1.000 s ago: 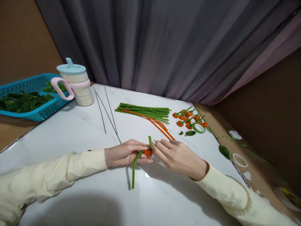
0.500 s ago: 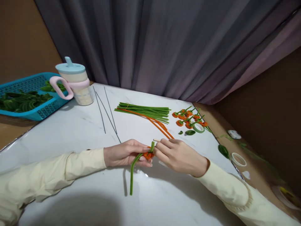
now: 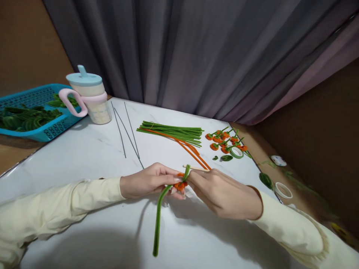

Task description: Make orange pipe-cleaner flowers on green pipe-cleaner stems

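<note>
Between thumb and fingers, my left hand (image 3: 154, 181) grips a small orange fuzzy flower (image 3: 180, 184). A green pipe cleaner (image 3: 157, 224) runs through the flower; its long end hangs down to the left and its short end sticks up. My right hand (image 3: 221, 188) is closed at the flower's right side, touching the green piece, with a thin wooden stick (image 3: 195, 167) held in the same hand. The right fingertips are partly hidden.
Green pipe cleaners (image 3: 174, 132) and orange ones (image 3: 193, 150) lie behind the hands. Orange flowers (image 3: 224, 140) and green tape (image 3: 236, 151) are at the back right. Thin wires (image 3: 127, 127), a lidded cup (image 3: 91, 99) and a blue basket (image 3: 47, 130) stand left.
The flower has shifted slightly right with my left hand. My right hand has turned and moved right and down. More of the stick shows, and the hanging green end reaches lower.
</note>
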Motion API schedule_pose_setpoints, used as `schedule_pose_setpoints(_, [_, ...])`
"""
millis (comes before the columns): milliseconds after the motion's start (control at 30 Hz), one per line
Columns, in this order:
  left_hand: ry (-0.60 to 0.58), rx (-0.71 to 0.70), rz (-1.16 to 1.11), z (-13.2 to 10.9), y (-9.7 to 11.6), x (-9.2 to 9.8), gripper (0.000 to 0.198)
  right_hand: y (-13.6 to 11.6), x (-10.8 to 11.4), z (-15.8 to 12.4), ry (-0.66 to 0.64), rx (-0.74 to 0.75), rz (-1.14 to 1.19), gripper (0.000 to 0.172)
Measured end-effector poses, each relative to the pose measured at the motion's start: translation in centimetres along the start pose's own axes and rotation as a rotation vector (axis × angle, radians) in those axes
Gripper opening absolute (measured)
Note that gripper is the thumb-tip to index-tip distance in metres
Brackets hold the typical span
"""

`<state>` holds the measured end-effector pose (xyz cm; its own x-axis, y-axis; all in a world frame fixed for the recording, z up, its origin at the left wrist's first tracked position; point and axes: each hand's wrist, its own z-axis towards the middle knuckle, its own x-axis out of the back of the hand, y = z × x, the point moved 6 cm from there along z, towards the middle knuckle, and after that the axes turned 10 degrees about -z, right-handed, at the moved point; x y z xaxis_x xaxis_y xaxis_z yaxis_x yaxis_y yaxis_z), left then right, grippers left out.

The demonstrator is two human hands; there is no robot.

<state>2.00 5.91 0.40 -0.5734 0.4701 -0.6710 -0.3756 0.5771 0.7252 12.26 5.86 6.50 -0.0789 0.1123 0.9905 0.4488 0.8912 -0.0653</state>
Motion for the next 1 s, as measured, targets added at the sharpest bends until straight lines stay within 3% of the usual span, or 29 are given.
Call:
schedule_pose_setpoints(167, [0.001,-0.083,0.268,-0.3,1.1,-0.7,0.024,1.0,0.7,0.1,-0.011,-0.146,0.575,0.027])
schedule_pose_setpoints(367, [0.008,-0.306,0.718,-1.0,2.6,-2.5,0.025,1.0,-0.9,-0.8,-0.22,-0.496,1.342,0.024])
schedule_pose_setpoints(600, [0.052,-0.44,0.961,-1.5,2.7,-2.7,0.025,0.3,-2.2,-1.1,-0.303,-0.568,1.677,0.015])
schedule_pose_setpoints(667, [0.064,-0.427,0.95,-1.4,2.4,-2.4,0.026,0.3,-2.6,-1.0,-0.281,-0.552,1.6,0.015])
schedule_pose_setpoints(733, [0.077,-0.368,0.862,-1.2,2.1,-2.0,0.029,0.9,-2.5,-0.9,-0.15,-0.5,1.323,0.022])
schedule_pose_setpoints(800, [0.09,-0.279,0.678,-0.9,1.5,-1.4,0.029,1.5,-1.3,-1.1,0.069,-0.415,0.893,0.027])
schedule_pose_setpoints(900, [0.119,-0.111,0.388,-0.7,0.5,-0.7,0.033,1.0,0.9,-2.2,0.435,-0.257,0.2,0.02])
schedule_pose_setpoints(1000, [0.143,0.002,0.215,-0.7,-0.1,-0.4,0.034,-1.0,1.3,-3.2,0.611,-0.045,-0.378,0.026])
